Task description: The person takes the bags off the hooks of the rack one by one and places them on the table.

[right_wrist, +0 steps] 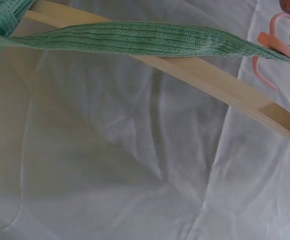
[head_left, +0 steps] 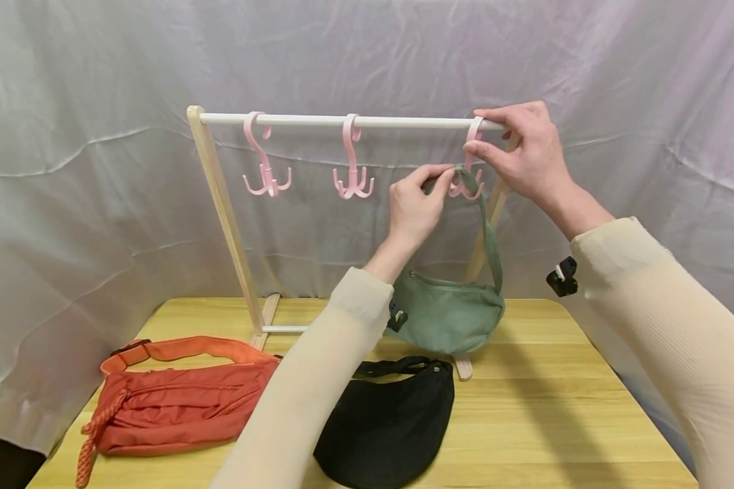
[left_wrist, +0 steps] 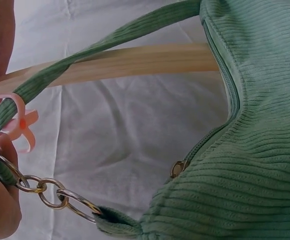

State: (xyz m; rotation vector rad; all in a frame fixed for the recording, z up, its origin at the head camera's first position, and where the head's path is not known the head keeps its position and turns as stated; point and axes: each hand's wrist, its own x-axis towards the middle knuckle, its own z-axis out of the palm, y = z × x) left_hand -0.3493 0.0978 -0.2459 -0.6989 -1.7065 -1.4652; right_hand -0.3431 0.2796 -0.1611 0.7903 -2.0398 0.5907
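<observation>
My left hand (head_left: 417, 204) pinches the strap (head_left: 491, 244) of a green corduroy shoulder bag (head_left: 446, 312) at the right-hand pink hook (head_left: 469, 191). The bag hangs from this strap, above the table. With thumb and fingers, my right hand (head_left: 529, 149) grips the upper part of that same hook at the rail. In the left wrist view, gold chain links (left_wrist: 49, 192) join the strap to the bag, and the strap passes across the hook's prongs (left_wrist: 22, 122). The right wrist view has the strap (right_wrist: 134, 37) stretched to the hook; most of the right hand is out of frame.
A white rail (head_left: 300, 120) on a wooden frame (head_left: 223, 210) carries two more pink hooks, one left (head_left: 263, 170) and one central (head_left: 351, 163). An orange-red belt bag (head_left: 177, 407) and a black shoulder bag (head_left: 388, 428) lie on the wooden table (head_left: 563, 407). Grey cloth hangs behind.
</observation>
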